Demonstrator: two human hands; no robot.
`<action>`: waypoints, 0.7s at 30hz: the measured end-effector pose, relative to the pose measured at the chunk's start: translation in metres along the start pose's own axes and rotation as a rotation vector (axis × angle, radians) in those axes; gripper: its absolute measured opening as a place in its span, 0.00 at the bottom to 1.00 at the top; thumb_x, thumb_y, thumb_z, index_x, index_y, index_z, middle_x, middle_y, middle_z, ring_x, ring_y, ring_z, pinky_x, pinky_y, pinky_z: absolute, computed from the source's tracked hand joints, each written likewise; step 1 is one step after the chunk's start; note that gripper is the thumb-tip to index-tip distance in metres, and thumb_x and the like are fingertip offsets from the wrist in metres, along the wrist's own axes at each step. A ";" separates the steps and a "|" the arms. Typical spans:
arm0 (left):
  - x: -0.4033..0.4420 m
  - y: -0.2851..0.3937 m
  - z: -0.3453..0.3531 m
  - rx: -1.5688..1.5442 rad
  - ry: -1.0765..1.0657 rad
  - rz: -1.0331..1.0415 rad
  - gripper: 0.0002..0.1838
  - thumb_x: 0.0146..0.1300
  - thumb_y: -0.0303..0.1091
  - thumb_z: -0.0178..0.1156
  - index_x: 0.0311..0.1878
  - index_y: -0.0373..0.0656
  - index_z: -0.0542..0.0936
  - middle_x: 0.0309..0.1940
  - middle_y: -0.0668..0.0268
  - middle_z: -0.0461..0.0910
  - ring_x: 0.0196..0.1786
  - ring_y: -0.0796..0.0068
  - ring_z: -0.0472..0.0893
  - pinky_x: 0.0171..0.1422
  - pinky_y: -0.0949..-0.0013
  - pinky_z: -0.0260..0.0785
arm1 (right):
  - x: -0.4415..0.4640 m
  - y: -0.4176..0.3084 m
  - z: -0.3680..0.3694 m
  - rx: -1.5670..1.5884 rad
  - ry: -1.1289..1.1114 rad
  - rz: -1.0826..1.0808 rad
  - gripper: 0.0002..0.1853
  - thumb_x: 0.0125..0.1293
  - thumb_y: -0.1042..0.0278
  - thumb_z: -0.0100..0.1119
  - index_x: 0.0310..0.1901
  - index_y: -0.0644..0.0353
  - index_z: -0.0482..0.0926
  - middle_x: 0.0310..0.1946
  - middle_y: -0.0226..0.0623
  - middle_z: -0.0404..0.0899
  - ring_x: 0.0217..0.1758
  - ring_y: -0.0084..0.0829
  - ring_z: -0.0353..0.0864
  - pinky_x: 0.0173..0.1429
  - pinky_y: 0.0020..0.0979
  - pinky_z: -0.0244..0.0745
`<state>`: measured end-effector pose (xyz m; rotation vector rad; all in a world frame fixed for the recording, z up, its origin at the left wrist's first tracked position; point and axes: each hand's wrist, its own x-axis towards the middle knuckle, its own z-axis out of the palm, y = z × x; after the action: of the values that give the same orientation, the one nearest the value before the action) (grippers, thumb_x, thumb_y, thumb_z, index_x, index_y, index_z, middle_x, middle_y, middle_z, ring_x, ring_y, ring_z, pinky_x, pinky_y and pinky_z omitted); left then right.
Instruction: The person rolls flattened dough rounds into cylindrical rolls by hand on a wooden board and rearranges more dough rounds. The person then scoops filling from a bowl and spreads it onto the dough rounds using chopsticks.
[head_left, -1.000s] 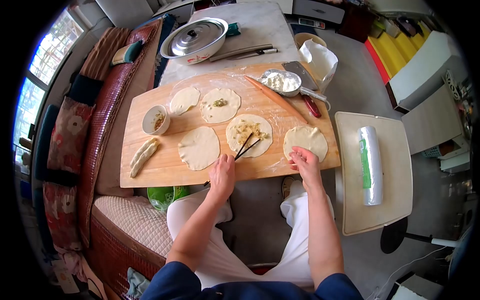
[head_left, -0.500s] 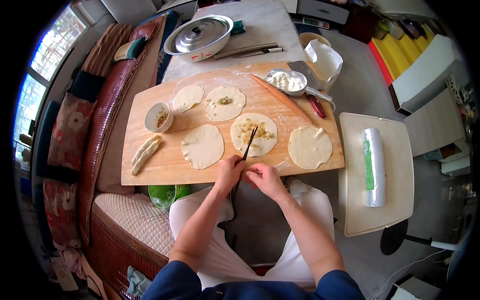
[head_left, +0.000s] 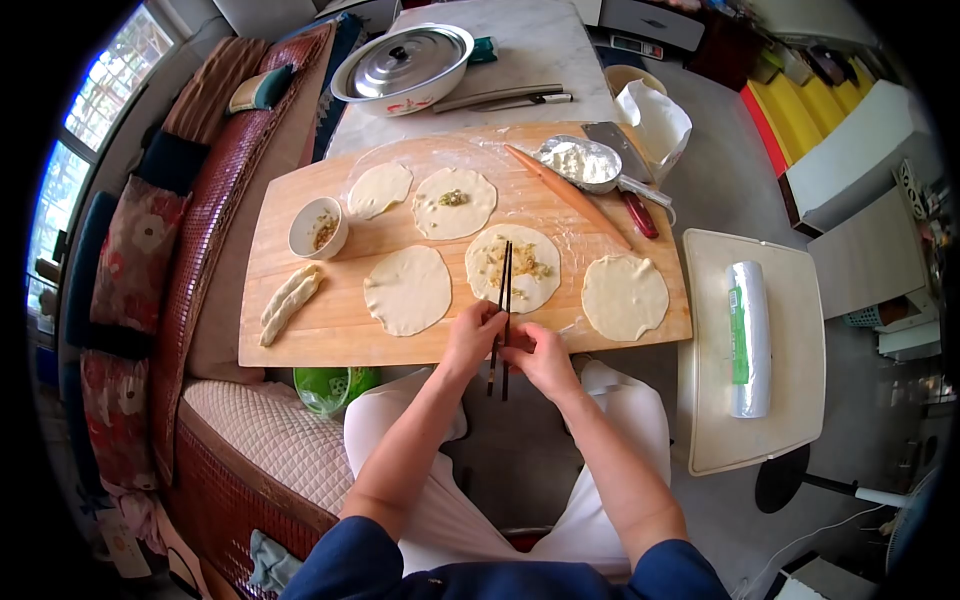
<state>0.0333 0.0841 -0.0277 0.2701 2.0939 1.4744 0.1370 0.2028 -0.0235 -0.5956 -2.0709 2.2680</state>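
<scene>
A pair of dark chopsticks (head_left: 507, 272) stands between my hands, tips over the filling (head_left: 520, 264) spread on the near middle dough wrapper (head_left: 481, 279). My left hand (head_left: 472, 338) grips them at mid-length from the left. From the right, my right hand (head_left: 541, 362) pinches them just below, fingers closed. Beside this wrapper lie a plain round wrapper (head_left: 406, 291) on the left and another wrapper (head_left: 625, 297) on the right. Farther back, a wrapper with a small green heap (head_left: 453, 199) sits next to a smaller plain wrapper (head_left: 380, 191).
The wooden board (head_left: 345, 345) also carries a bowl with filling remains (head_left: 318, 231), a folded dough roll (head_left: 291, 304), a rolling pin (head_left: 570, 198) and a scoop of flour (head_left: 580, 162). Behind it stands a lidded basin (head_left: 403, 68). A plastic-wrap roll (head_left: 749, 340) lies on a stool at right.
The chopsticks have swung from a slant to nearly upright in view, their lower ends now showing below my hands. My right hand has shifted slightly right, and its fingers have come onto them.
</scene>
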 end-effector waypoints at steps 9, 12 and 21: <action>0.014 0.000 -0.025 -0.029 0.107 -0.012 0.12 0.66 0.33 0.63 0.42 0.32 0.82 0.26 0.66 0.79 0.24 0.78 0.78 0.26 0.71 0.77 | -0.003 -0.021 -0.092 -0.765 0.341 -0.248 0.11 0.56 0.78 0.62 0.41 0.60 0.86 0.35 0.44 0.82 0.39 0.46 0.84 0.45 0.42 0.78; 0.015 0.000 -0.030 -0.026 0.109 -0.014 0.11 0.66 0.33 0.63 0.41 0.32 0.82 0.25 0.66 0.79 0.24 0.78 0.79 0.26 0.71 0.77 | -0.001 -0.023 -0.120 -0.996 0.388 -0.275 0.12 0.56 0.80 0.62 0.41 0.58 0.86 0.38 0.39 0.81 0.43 0.46 0.83 0.47 0.43 0.77; 0.018 0.004 -0.035 -0.021 0.121 0.021 0.11 0.65 0.32 0.63 0.41 0.31 0.82 0.24 0.64 0.80 0.21 0.77 0.79 0.26 0.71 0.74 | 0.007 -0.018 -0.145 -1.232 0.326 -0.484 0.10 0.60 0.76 0.60 0.41 0.53 0.86 0.35 0.33 0.78 0.43 0.39 0.80 0.44 0.40 0.77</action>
<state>-0.0008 0.0660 -0.0217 0.1999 2.1748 1.5592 0.1674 0.3454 -0.0150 -0.3220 -2.7690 0.4455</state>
